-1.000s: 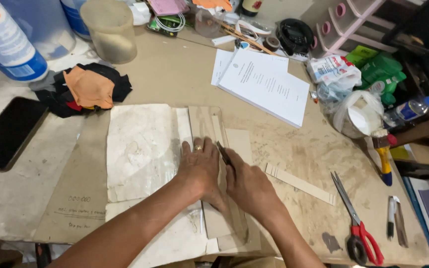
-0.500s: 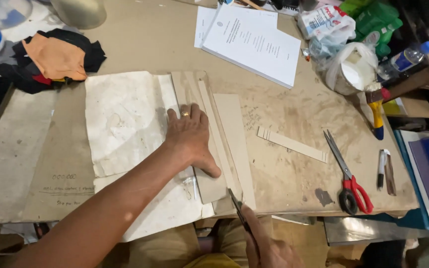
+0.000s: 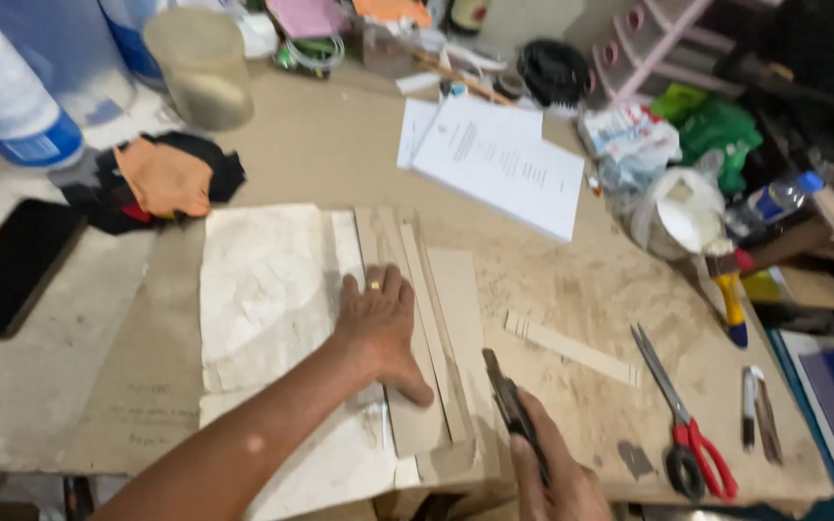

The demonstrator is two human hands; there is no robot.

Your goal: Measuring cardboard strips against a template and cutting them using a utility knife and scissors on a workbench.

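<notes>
My left hand (image 3: 379, 328) lies flat, fingers spread, pressing down long cardboard strips (image 3: 417, 289) that rest on a pale crumpled sheet (image 3: 263, 289). A ring shows on one finger. My right hand (image 3: 550, 473), at the bottom edge of the view, is closed around a dark utility knife (image 3: 509, 403). The blade end points up toward the right edge of the strips, just beside the wider cardboard piece (image 3: 460, 318). The lower part of my right hand is cut off by the frame.
A cut cardboard strip (image 3: 571, 347) lies to the right, then red-handled scissors (image 3: 680, 415) and small tools (image 3: 755, 410). Papers (image 3: 499, 164), a yellow-handled brush (image 3: 726, 285), bags and clutter fill the back. An orange and black cloth (image 3: 161, 178) and a dark phone (image 3: 7, 265) sit left.
The view has shifted back up over the table. My right hand with the knife has come up from below the table edge toward the strips. The left hand stays pressed on the cardboard.
</notes>
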